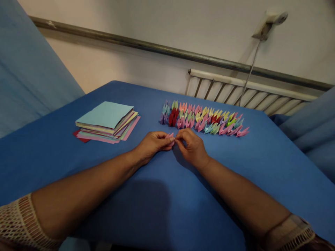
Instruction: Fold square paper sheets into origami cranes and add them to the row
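Note:
My left hand [153, 143] and my right hand [191, 146] meet at the middle of the blue table [162, 202], fingers pinched together on a small pink folded paper piece [170, 138] held between them. Just beyond the hands lie rows of several small folded paper pieces [204, 120] in pink, yellow, green, red and purple. To the left sits a stack of coloured paper sheets [107, 122] with a light blue sheet on top.
A white railing [248, 91] and a grey wall rail [157, 48] run behind the table. A wall fitting with a cord [267, 24] hangs at the upper right. Blue fabric [28, 76] rises at the left, and more lies at the right.

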Demonstrator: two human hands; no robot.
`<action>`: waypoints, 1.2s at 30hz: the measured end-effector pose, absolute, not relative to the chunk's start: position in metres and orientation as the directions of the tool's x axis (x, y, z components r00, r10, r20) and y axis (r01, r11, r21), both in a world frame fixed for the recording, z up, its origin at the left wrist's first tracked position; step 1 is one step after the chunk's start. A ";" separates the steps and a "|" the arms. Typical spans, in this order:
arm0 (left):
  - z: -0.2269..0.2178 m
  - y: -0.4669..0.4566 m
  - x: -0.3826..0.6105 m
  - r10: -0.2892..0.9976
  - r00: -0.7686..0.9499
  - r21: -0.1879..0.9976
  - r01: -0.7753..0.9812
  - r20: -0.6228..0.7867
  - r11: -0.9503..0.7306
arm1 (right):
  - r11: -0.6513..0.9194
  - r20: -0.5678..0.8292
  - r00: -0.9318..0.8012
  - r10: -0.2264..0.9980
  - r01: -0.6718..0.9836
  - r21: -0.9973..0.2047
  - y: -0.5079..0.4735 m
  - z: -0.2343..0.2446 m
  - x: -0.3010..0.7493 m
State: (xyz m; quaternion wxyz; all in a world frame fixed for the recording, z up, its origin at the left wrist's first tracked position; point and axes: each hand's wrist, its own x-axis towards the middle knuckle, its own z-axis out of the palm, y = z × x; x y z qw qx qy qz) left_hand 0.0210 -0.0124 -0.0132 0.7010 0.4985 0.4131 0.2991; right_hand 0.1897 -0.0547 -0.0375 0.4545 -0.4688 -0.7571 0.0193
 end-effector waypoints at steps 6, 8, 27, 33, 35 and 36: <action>-0.016 -0.011 0.019 0.833 0.485 0.943 -0.049 -0.267 0.330 | 0.550 0.675 -0.126 0.727 0.695 -0.463 -0.057 -0.037 0.188; -0.016 -0.011 0.019 0.833 0.487 0.943 -0.051 -0.263 0.328 | 0.550 0.671 -0.117 0.732 0.682 -0.482 -0.057 -0.037 0.188; -0.021 -0.008 0.019 0.852 0.480 0.964 -0.043 -0.209 0.261 | 0.496 0.596 0.040 0.802 0.512 -0.701 -0.050 -0.043 0.184; -0.022 -0.009 0.020 0.863 0.468 0.971 -0.040 -0.190 0.236 | 0.436 0.512 0.082 0.855 0.421 -0.796 -0.046 -0.046 0.183; -0.022 -0.009 0.020 0.872 0.452 0.974 -0.024 -0.189 0.224 | 0.401 0.469 0.097 0.878 0.385 -0.831 -0.044 -0.047 0.183; -0.022 -0.009 0.020 0.876 0.444 0.976 -0.016 -0.189 0.218 | 0.384 0.447 0.103 0.889 0.366 -0.848 -0.043 -0.049 0.183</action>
